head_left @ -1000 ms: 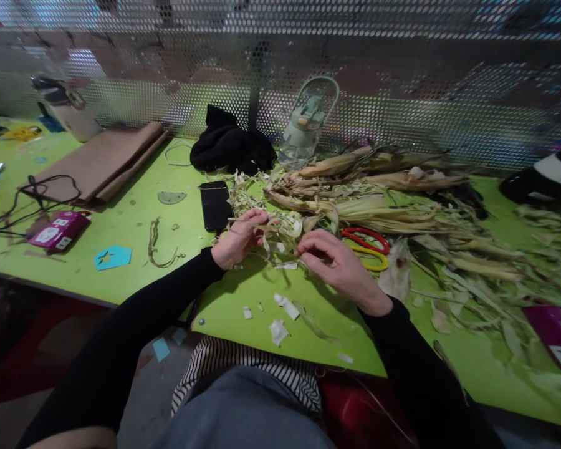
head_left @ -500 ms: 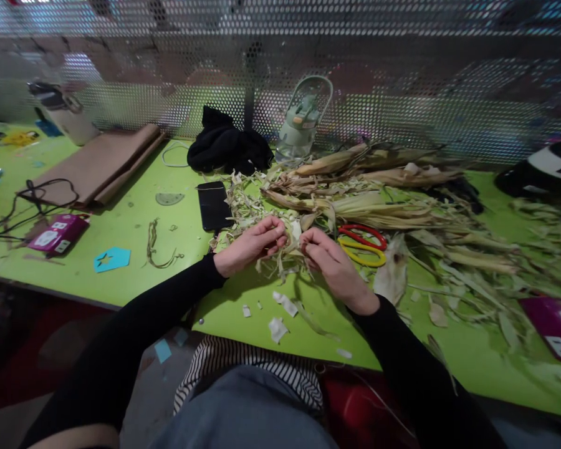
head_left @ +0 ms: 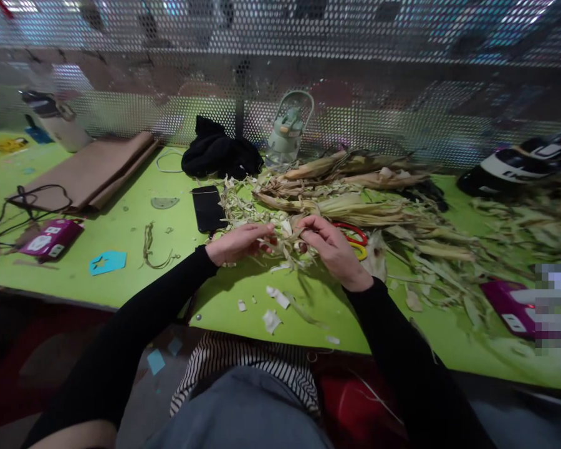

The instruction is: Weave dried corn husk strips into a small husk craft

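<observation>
Pale dried corn husk strips (head_left: 287, 246) hang in a loose bunch between my two hands above the green table. My left hand (head_left: 240, 242) is at the bunch's left side, fingers closed together on its edge. On the other side my right hand (head_left: 330, 251) pinches the strips between thumb and fingers. Behind the right hand lie scissors with red and yellow handles (head_left: 351, 234), partly hidden by it. Torn white scraps (head_left: 272, 320) are on the table just below the hands. A black phone (head_left: 209, 208) rests beyond my left wrist.
Long dried corn husks (head_left: 359, 209) are heaped behind and to the right. A green bottle (head_left: 285, 134) and black cloth (head_left: 219, 149) stand along the perforated screen. Brown paper (head_left: 93, 171), a purple box (head_left: 51, 239) and a blue tag (head_left: 107, 262) lie left; another purple box (head_left: 507, 305) lies right.
The view has shifted slightly to the right. My left hand's fingers have straightened from a curled pinch and lie flatter along the husk strips; my right hand still pinches them.
</observation>
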`<state>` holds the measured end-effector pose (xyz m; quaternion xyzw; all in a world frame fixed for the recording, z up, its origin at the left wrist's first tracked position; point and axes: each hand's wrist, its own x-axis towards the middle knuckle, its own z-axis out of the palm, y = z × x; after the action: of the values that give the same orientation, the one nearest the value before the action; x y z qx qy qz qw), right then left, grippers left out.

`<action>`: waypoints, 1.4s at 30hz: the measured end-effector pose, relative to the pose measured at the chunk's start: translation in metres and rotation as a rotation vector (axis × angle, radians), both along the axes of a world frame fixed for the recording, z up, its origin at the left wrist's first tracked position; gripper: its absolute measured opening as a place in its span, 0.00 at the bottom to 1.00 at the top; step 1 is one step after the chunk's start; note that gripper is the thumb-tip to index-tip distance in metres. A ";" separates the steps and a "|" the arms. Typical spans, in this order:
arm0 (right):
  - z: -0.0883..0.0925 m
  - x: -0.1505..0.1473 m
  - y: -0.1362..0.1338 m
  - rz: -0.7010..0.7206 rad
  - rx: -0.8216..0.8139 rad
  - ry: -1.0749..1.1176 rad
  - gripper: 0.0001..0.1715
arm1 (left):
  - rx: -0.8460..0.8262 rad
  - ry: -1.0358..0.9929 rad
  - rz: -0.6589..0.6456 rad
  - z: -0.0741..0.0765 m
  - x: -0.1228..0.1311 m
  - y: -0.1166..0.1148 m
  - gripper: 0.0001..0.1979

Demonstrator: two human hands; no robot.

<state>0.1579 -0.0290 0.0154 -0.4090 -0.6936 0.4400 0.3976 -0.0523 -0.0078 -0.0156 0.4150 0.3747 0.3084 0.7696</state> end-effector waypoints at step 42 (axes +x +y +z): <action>0.071 0.091 0.015 -0.211 0.008 -1.351 0.24 | 0.559 0.078 0.540 0.031 -0.018 0.005 0.11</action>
<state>0.2486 -0.0143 0.0863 -0.6578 -0.7476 0.0446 -0.0800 -0.0704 -0.0025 0.0151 0.5064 0.4009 0.5743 0.5030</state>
